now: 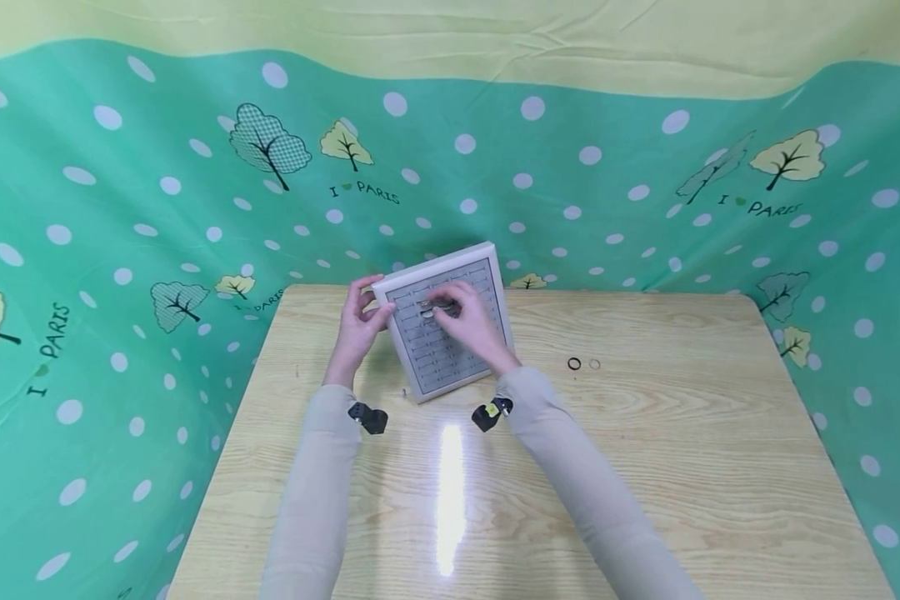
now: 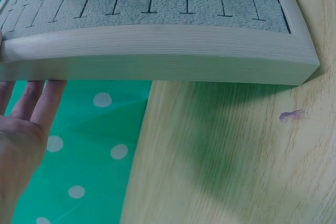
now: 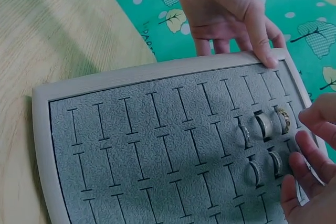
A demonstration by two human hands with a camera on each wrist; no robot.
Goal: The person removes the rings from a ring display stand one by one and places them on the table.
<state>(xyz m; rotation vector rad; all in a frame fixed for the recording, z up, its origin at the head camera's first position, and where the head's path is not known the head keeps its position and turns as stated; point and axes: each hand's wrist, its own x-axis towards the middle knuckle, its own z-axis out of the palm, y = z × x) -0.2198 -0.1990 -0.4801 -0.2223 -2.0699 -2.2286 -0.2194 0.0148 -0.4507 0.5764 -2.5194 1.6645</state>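
Note:
A ring display tray (image 1: 450,321), grey padding in a pale frame, stands tilted on the wooden table. My left hand (image 1: 358,321) grips its upper left corner, thumb on the front of the frame (image 3: 157,69) and fingers behind. Several rings sit in the padding's slots near that corner, among them a wide silver ring (image 3: 263,126), a gold-toned ring (image 3: 283,120) and a thin silver ring (image 3: 255,172). Right beside them, my right hand (image 1: 465,317) has bent fingertips close over the padding; I cannot tell whether they pinch a ring.
On the wooden table (image 1: 682,433), right of the tray, lie a black ring (image 1: 574,364) and a thin pale ring (image 1: 595,364). A green dotted curtain (image 1: 607,183) hangs along the back and sides. One purple mark (image 2: 292,115) shows on the tabletop.

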